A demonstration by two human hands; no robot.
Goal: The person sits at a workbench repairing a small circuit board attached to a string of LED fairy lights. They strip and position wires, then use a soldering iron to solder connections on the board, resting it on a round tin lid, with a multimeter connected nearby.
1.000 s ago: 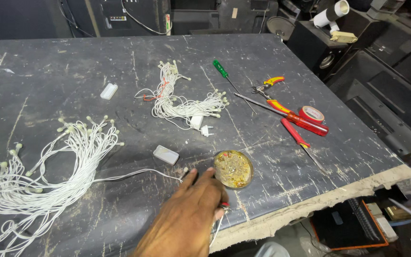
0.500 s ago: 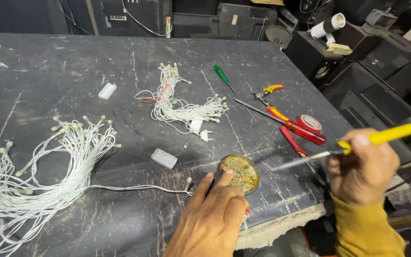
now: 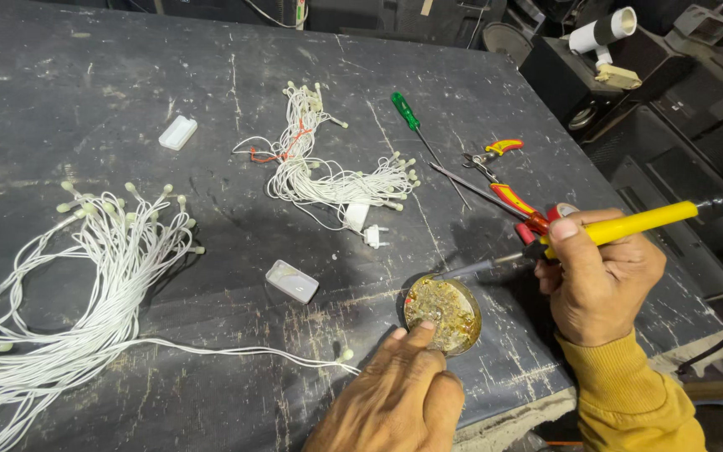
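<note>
Near the table's point(image 3: 85, 92) front edge, right hand point(image 3: 600, 280) grips a soldering iron point(image 3: 596, 233), tip over the flux tin point(image 3: 443, 314); left hand's point(image 3: 399, 402) relaxed fingers steady the tin.

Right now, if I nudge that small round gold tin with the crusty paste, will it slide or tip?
The small round gold tin looks shallow and flat-bottomed, so it would probably slide, not tip. It seems light; the left hand's fingertips touch its rim, likely steadying it. The scratched dark tabletop may add some friction.
</note>
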